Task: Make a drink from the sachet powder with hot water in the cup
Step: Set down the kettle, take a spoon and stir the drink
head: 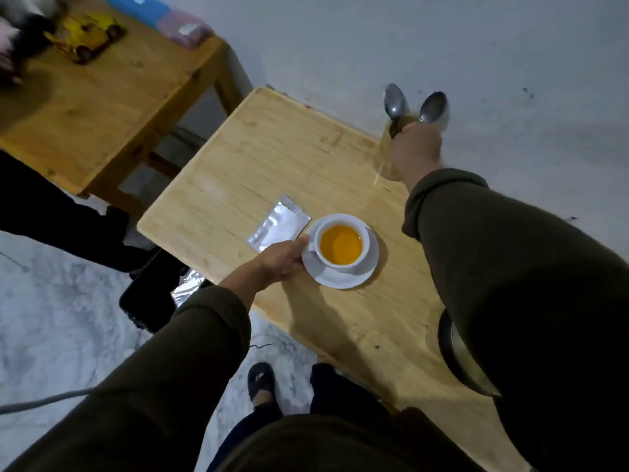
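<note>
1. Here is the cup (342, 245), white, sitting on a white saucer (340, 272) near the middle of the pale wooden table (238, 172), and it is full of bright orange liquid.
2. The left hand (277, 258) reaches in from the lower left, fingers stretched out flat and open, fingertips touching the saucer's left rim right beside the cup. It grips nothing.
3. Just past that hand lies the sachet (279, 228), silver foil, flat on the table, its near corner tucked under the fingers and its right edge just beside the saucer. The top end looks torn open.
4. Over to the far right corner of the table: the right hand (415, 149) is closed around the top of a tall glass (383, 158) with a yellowish tint, standing at the very edge.
5. Two metal spoons (394, 103) stick up out of that glass, bowls uppermost, fanned apart. Whether the fingers pinch a spoon handle or only the glass rim cannot be told from here.
6. Both arms wear dark olive sleeves (476, 250), the right one crossing over much of the table's near side.
7. Poking out from under the right sleeve is the dark rounded rim of a metal vessel (452, 356) at the table's near right, mostly hidden.
8. Away to the upper left stands a second wooden table (102, 107) carrying a yellow toy car (86, 37).
</note>
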A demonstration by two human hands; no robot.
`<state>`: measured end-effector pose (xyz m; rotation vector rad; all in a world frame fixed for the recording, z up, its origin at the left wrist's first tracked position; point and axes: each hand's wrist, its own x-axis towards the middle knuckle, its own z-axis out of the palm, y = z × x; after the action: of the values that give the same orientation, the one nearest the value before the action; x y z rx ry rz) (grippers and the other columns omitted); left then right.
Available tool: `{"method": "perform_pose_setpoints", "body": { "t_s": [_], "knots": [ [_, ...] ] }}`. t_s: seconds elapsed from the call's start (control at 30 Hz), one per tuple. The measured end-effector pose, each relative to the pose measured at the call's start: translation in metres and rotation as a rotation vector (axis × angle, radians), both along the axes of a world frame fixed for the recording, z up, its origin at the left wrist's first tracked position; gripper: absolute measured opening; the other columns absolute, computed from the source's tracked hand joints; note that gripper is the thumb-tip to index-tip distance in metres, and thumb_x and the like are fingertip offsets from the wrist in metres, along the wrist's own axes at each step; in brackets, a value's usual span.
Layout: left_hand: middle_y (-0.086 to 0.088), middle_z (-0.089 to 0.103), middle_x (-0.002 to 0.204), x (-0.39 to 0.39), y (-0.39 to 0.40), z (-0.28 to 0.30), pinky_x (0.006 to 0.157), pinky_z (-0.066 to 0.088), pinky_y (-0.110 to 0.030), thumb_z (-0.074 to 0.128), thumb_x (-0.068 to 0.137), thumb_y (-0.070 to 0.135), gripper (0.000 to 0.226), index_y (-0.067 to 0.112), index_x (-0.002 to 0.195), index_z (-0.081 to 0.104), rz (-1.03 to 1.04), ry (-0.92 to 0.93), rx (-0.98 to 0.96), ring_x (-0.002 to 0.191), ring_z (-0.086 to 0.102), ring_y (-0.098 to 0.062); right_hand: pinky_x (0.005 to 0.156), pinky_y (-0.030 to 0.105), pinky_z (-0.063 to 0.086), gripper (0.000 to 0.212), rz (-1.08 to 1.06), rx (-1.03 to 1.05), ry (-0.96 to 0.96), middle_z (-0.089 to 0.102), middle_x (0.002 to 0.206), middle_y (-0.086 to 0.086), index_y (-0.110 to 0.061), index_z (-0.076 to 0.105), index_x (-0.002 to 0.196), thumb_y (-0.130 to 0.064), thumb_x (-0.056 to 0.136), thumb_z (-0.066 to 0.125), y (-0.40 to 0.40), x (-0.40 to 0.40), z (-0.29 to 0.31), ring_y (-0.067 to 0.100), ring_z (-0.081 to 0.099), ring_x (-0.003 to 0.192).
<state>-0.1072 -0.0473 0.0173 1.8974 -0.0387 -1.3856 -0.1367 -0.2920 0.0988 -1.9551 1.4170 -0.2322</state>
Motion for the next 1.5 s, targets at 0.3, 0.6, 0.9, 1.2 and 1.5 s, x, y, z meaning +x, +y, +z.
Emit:
{"method": "perform_pose_setpoints", "body": {
  "t_s": [0.3,0.6,0.9,1.2,1.5],
  "knots": [
    [-0.002,0.057,0.085,0.009,-0.003,-0.006,0.075,0.045,-0.025,0.052,0.095,0.043,0.027,0.019,0.086,0.059,0.082,0.110,0.035,0.077,0.052,-0.016,0.095,0.039,0.044,0.036,-0.088,-0.096,0.107,0.063,0.118,0.010,-0.011,0.061,0.114,-0.034,0.093,0.044,-0.010,0.018,-0.012,0.030,0.057,0.111],
    [0.000,0.053,0.078,0.012,-0.007,-0.004,0.071,0.043,-0.024,0.050,0.097,0.039,0.024,0.021,0.082,0.057,0.059,0.123,0.033,0.071,0.049,-0.013,0.101,0.045,0.038,0.031,-0.021,-0.145,0.192,0.062,0.118,0.009,-0.017,0.061,0.112,-0.034,0.093,0.044,-0.022,0.028,-0.018,0.032,0.054,0.112],
    [-0.002,0.054,0.075,0.018,-0.009,-0.006,0.067,0.041,-0.023,0.048,0.097,0.041,0.027,0.016,0.092,0.058,-0.037,0.110,0.033,0.067,0.049,-0.013,0.098,0.041,0.039,0.021,0.129,-0.428,0.016,0.058,0.119,0.010,-0.011,0.058,0.111,-0.018,0.093,0.050,-0.013,0.028,-0.003,0.029,0.049,0.115],
    [-0.012,0.060,0.116,0.022,-0.008,-0.010,0.072,0.047,-0.023,0.043,0.101,0.036,0.042,0.006,0.127,0.055,-0.128,0.109,-0.032,0.100,0.058,-0.022,0.080,0.038,0.045,0.021,0.200,-0.438,-0.045,0.050,0.087,0.007,-0.004,0.050,0.113,-0.014,0.097,0.041,0.038,0.007,0.036,0.032,0.055,0.101],
    [-0.012,0.062,0.129,0.032,-0.004,-0.025,0.096,0.052,-0.039,0.046,0.095,0.051,0.064,-0.002,0.131,0.055,-0.259,0.058,-0.099,0.117,0.059,-0.027,0.077,0.039,0.050,0.013,-0.117,-0.212,-0.091,0.069,0.095,0.017,-0.006,0.061,0.097,-0.012,0.091,0.050,0.125,-0.040,0.013,0.031,0.062,0.090]
  ]
}}
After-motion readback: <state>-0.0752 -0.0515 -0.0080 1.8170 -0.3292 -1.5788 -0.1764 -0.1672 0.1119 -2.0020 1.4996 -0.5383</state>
